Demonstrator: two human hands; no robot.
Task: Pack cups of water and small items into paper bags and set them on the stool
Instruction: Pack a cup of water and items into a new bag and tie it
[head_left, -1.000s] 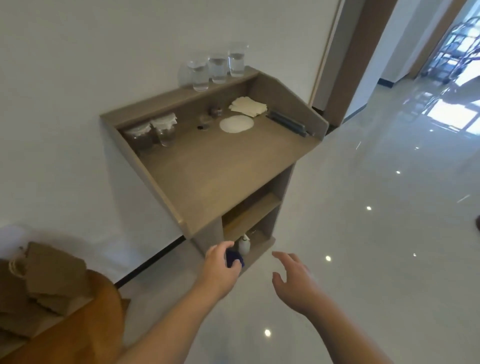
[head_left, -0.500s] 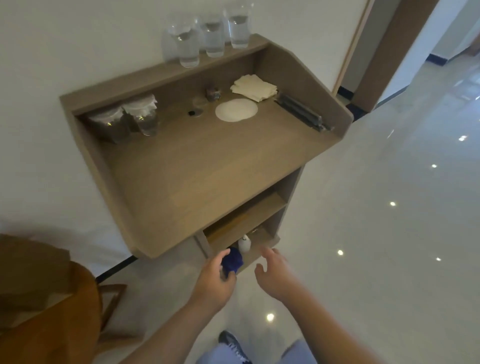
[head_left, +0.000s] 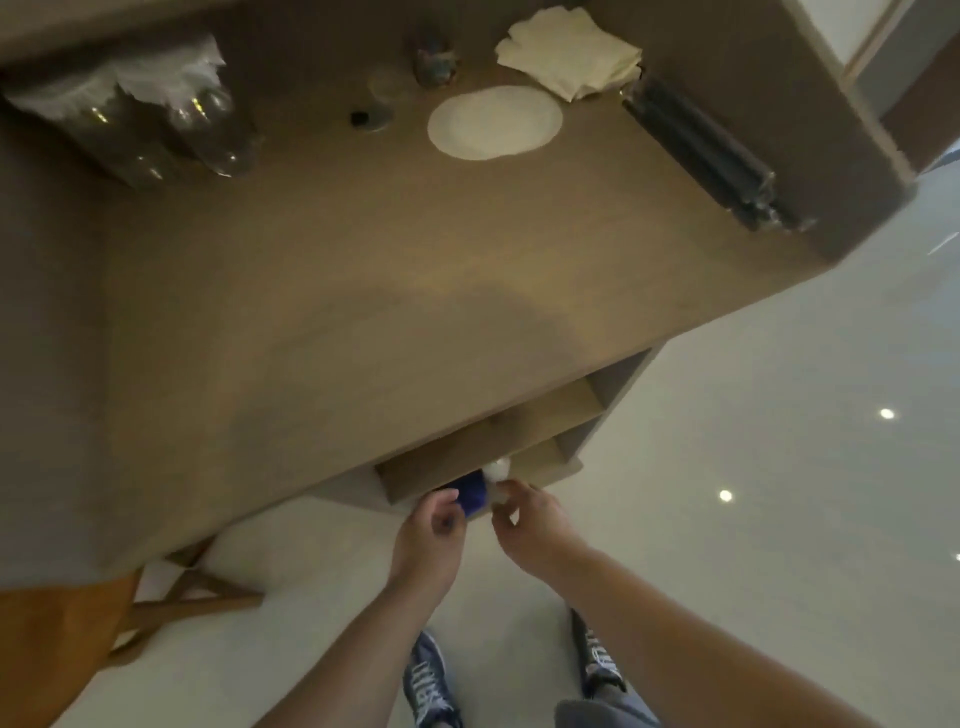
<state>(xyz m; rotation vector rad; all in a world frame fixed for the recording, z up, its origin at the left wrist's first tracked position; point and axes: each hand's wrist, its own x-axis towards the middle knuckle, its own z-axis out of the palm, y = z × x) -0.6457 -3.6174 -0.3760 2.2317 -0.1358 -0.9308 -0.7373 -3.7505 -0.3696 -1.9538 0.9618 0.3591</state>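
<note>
My left hand (head_left: 431, 540) is closed around a small dark blue item (head_left: 471, 496) at the front of the lower shelf (head_left: 550, 415) under the wooden desk (head_left: 363, 291). My right hand (head_left: 535, 525) is beside it, fingers curled around a small white bottle (head_left: 500, 470) standing at the shelf's edge. On the desk top lie upturned glasses under white paper (head_left: 171, 114), a round white lid (head_left: 496, 122) and folded napkins (head_left: 569, 52). No paper bag shows.
A dark bundle of long thin items (head_left: 696, 150) lies along the desk's right wall, and a small jar (head_left: 436, 62) stands at the back. The orange wooden stool (head_left: 57, 634) is at lower left. My shoes (head_left: 428, 680) stand on glossy floor.
The view has dropped and closed in on the desk. Both hands moved forward to the lower shelf; my right hand went from spread open to curled on the white bottle.
</note>
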